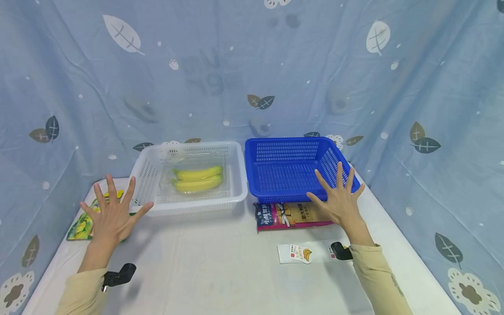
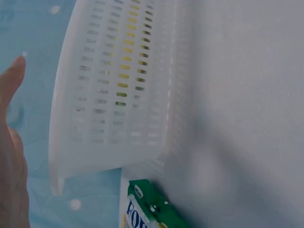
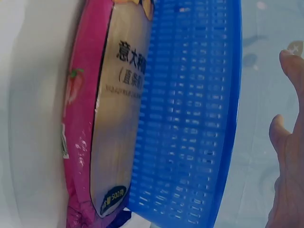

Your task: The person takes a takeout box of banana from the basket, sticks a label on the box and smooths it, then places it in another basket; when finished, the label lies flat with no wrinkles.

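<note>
Both hands hang in the air with fingers spread wide, holding nothing. The left hand is over a green and yellow packet, left of a white basket. Inside that basket, bananas lie in a clear plastic box. Near the front right corner of an empty blue basket, the right hand overlaps the end of a pink pasta packet. In the left wrist view, the left hand shows beside the white basket; the right hand appears beside the blue one in the right wrist view.
A clear strip with a banana label lies flat in front of the pasta packet, its right end near the right wrist camera. Blue leaf-patterned cloth surrounds the white table at the back and both sides.
</note>
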Demonstrator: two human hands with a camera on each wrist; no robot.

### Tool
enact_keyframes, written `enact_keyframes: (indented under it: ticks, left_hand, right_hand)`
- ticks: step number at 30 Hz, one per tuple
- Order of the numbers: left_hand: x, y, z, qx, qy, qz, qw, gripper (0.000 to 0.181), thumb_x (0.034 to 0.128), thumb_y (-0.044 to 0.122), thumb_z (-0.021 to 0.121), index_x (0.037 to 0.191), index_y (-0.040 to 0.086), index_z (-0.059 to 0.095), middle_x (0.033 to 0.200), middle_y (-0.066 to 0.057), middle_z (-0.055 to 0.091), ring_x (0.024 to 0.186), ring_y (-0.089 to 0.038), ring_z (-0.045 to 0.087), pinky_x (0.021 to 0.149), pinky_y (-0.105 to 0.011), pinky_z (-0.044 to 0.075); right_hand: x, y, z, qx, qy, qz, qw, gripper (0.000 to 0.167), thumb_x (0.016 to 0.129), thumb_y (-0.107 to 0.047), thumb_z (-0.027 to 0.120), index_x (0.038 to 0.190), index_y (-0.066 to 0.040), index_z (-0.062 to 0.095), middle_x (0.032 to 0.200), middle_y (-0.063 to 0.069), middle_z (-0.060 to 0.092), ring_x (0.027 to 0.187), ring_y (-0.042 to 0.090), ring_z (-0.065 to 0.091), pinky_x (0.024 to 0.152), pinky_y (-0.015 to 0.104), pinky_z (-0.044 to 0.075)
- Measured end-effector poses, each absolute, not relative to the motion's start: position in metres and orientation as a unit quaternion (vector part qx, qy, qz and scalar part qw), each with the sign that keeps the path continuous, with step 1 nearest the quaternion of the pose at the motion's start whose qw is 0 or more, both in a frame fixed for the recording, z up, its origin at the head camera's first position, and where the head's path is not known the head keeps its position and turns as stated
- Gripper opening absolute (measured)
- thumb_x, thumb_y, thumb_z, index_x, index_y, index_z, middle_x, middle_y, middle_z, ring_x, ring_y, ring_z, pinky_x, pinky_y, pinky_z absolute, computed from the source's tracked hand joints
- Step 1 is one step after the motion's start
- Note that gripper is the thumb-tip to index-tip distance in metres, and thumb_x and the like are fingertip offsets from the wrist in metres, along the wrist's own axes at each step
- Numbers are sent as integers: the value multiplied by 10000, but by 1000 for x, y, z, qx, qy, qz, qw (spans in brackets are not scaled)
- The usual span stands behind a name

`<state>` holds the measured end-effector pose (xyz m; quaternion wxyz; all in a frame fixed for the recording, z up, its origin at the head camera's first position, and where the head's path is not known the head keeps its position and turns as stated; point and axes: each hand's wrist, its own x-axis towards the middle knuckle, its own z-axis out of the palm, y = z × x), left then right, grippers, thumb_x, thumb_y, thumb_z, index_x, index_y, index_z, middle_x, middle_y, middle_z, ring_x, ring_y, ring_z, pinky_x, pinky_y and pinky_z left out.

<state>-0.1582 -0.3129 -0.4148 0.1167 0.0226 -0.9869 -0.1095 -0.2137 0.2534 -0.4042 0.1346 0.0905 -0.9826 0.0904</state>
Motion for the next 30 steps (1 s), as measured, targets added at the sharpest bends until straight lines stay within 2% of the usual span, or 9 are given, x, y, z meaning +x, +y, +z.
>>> enact_keyframes:
  ticks: [5, 10, 13, 16, 18, 20, 23, 27, 30]
  left_hand:
    - [-159, -322, -416, -7, -983, -150, 103, 887, 920, 639, 434, 1526, 257, -89, 1499, -124, -366, 1318, -428, -350, 884, -802, -151]
    - [-164, -342, -412, -56, -965, -255, 38, 860, 930, 479, 571, 1540, 196, 35, 1530, -133, -305, 1330, -502, -277, 888, -830, 14]
    - [-168, -352, -405, -68, -962, -263, 8, 792, 890, 445, 654, 1498, 98, 284, 1571, -162, -168, 1365, -573, 14, 901, -761, 245]
    - [-173, -359, -402, -76, -970, -231, 11, 669, 825, 420, 737, 1313, 1, 553, 1555, -256, 98, 1248, -580, 317, 786, -573, 418]
    - [-177, -362, -402, -82, -972, -220, 14, 545, 787, 372, 779, 1167, -3, 668, 1498, -297, 237, 1102, -540, 457, 702, -479, 435]
    - [-180, -364, -402, -85, -972, -217, 16, 420, 757, 319, 808, 1040, 19, 727, 1447, -321, 313, 1070, -534, 501, 736, -490, 464]
    - [-184, -364, -401, -88, -973, -212, 12, 308, 732, 287, 825, 924, 60, 747, 1411, -335, 345, 872, -464, 560, 714, -486, 473]
    - [-187, -362, -399, -89, -975, -205, 13, 248, 715, 267, 836, 849, 79, 742, 1380, -353, 359, 957, -513, 583, 770, -535, 502]
    - [-188, -360, -398, -89, -975, -205, 17, 233, 699, 256, 843, 810, 84, 733, 1359, -355, 376, 1069, -533, 538, 820, -566, 487]
  right_hand:
    - [-210, 248, -406, 105, -980, 97, 137, 773, 889, -708, 396, 1528, -322, 196, 1561, 166, -231, 1359, 513, -214, 897, 836, -18]
    - [-210, 244, -408, 125, -977, 100, 143, 761, 891, -690, 421, 1525, -323, 212, 1560, 149, -242, 1362, 532, -175, 897, 839, 10]
    - [-211, 242, -409, 136, -975, 98, 143, 749, 896, -677, 432, 1522, -322, 224, 1567, 170, -204, 1368, 532, -153, 915, 831, 43]
    - [-210, 238, -408, 145, -975, 110, 125, 732, 908, -659, 431, 1524, -331, 212, 1568, 172, -194, 1372, 507, -173, 942, 814, 50]
    - [-209, 236, -408, 155, -974, 129, 106, 715, 922, -638, 430, 1526, -330, 203, 1567, 160, -208, 1372, 486, -199, 951, 806, 35]
    - [-209, 233, -407, 167, -971, 148, 82, 696, 940, -612, 423, 1529, -324, 190, 1562, 149, -228, 1366, 463, -232, 957, 801, 20]
    - [-209, 229, -404, 186, -964, 180, 54, 665, 963, -562, 424, 1532, -310, 187, 1561, 139, -238, 1366, 442, -253, 961, 796, -3]
    - [-210, 223, -399, 208, -946, 245, 44, 612, 982, -482, 458, 1522, -293, 240, 1589, 113, -144, 1403, 421, -184, 984, 778, 14]
    - [-210, 218, -393, 224, -924, 304, 59, 552, 986, -390, 500, 1493, -239, 339, 1603, 102, 32, 1430, 427, 30, 1011, 747, 122]
